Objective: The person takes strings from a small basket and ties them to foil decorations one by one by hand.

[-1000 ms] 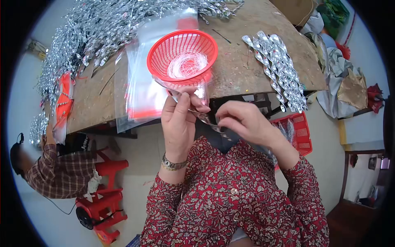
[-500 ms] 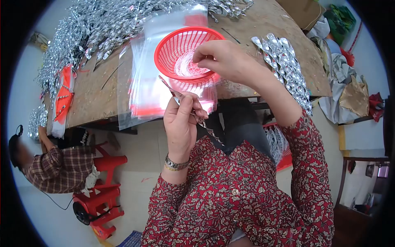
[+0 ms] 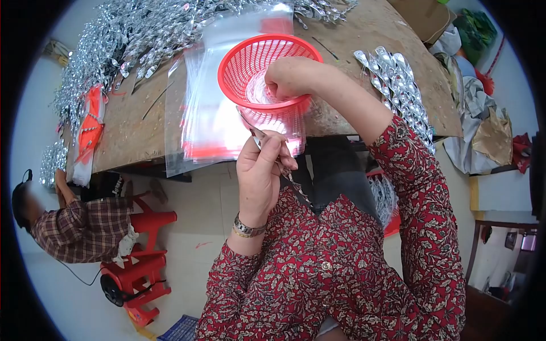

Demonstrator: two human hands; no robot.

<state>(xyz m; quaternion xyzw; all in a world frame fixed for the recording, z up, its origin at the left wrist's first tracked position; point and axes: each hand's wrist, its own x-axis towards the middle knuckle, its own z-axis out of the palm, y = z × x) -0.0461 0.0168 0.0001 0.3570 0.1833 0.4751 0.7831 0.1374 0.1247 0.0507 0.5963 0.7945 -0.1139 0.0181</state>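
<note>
My left hand (image 3: 263,165) is closed on a twisted silver strip (image 3: 294,183), held in front of my chest just below the basket. One end of the strip sticks up past my thumb, the other hangs down. My right hand (image 3: 293,78) reaches inside the red plastic basket (image 3: 227,71), its fingers curled down at the threads. White and pink threads (image 3: 257,91) lie coiled in the basket; my fingertips are hidden there. The basket stands on a stack of clear plastic bags (image 3: 199,113) with red edges.
Silver twisted strips (image 3: 399,85) lie at the table's right edge. A large silver pile (image 3: 142,34) covers the back left, near an orange packet (image 3: 91,128). Another person (image 3: 85,227) sits at far left by red stools (image 3: 151,221). A red crate (image 3: 392,226) stands below the table.
My right hand has left the strip by my left hand and moved up into the basket, now deeper among the threads. My left hand still holds the strip.
</note>
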